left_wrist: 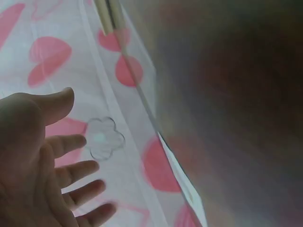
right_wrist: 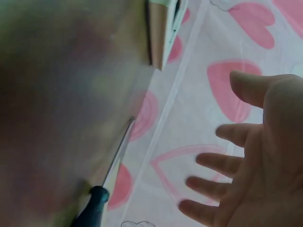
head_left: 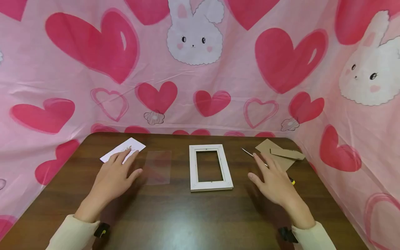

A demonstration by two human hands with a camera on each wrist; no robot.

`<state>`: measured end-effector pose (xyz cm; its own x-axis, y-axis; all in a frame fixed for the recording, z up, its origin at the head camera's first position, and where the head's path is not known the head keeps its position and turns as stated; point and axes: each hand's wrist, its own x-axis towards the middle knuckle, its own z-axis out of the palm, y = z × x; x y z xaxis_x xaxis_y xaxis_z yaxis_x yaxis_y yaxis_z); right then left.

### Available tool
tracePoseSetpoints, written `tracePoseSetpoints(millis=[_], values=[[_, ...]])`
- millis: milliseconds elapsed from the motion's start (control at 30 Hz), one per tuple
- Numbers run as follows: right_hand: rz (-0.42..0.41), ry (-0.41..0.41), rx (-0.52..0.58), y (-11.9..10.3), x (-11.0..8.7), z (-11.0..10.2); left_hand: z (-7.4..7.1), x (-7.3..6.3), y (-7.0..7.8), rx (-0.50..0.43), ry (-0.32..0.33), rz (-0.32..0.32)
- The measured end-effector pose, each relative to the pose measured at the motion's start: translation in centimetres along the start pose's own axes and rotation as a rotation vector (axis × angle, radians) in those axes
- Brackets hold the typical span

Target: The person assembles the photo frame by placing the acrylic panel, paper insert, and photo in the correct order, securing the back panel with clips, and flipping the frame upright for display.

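Note:
My left hand (head_left: 114, 177) hovers with fingers spread over the near part of a white card (head_left: 118, 148) with a small printed design. Just right of it lies a clear rectangular sheet (head_left: 158, 168). Between the hands sits a white picture frame (head_left: 194, 170), its opening showing the table. My right hand (head_left: 275, 182) holds nothing, its fingers extended above a screwdriver (head_left: 247, 151). That hand covers much of the tool in the head view; its dark handle (right_wrist: 92, 210) shows in the right wrist view. Beyond lies a brown backing board (head_left: 265, 146) with a stand flap (head_left: 285, 153).
A dark wooden table (head_left: 181, 215) carries all of these items. Pink cloth (head_left: 193, 76) printed with hearts and rabbits hangs behind it and along both sides. Cream sleeves (head_left: 73, 234) and black wrist straps (head_left: 101, 230) are at the lower corners.

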<state>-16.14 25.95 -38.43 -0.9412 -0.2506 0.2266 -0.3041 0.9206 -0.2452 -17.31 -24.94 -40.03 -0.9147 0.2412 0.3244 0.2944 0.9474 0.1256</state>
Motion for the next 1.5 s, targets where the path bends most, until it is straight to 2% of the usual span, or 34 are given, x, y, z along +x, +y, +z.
tracePoseSetpoints(millis=[133, 233, 333, 533, 667, 800, 933, 1100, 1300, 1500], values=[[-0.016, -0.039, 0.031, -0.2, 1.7, -0.6, -0.3, 1.8, 1.6, -0.1, -0.057, 0.013], [-0.024, -0.065, 0.076, -0.4, 3.1, -0.6, 0.0, 2.9, 2.9, -0.201, -0.103, 0.03], [-0.023, -0.086, 0.14, -0.6, 4.6, 0.0, 0.8, 4.3, 4.0, -0.301, -0.137, 0.054], [-0.014, -0.138, 0.241, -0.9, 7.1, 1.8, 3.1, 7.1, 6.0, -0.448, -0.222, 0.05], [0.033, -0.221, 0.351, -1.2, 8.4, 3.2, 4.2, 8.2, 7.5, -0.561, -0.348, 0.013], [0.107, -0.265, 0.457, -1.6, 9.4, 4.3, 5.0, 8.8, 9.1, -0.697, -0.476, -0.073], [0.166, -0.29, 0.515, -1.9, 10.3, 5.3, 5.9, 9.1, 10.5, -0.794, -0.519, -0.15], [0.235, -0.321, 0.549, -2.1, 11.2, 6.1, 6.6, 9.3, 11.8, -0.911, -0.538, -0.25], [0.283, -0.325, 0.557, -2.4, 11.6, 6.7, 6.9, 9.4, 12.8, -0.909, -0.546, -0.274], [0.296, -0.333, 0.506, -2.8, 12.0, 7.1, 6.7, 9.4, 13.2, -0.871, -0.562, -0.281]])
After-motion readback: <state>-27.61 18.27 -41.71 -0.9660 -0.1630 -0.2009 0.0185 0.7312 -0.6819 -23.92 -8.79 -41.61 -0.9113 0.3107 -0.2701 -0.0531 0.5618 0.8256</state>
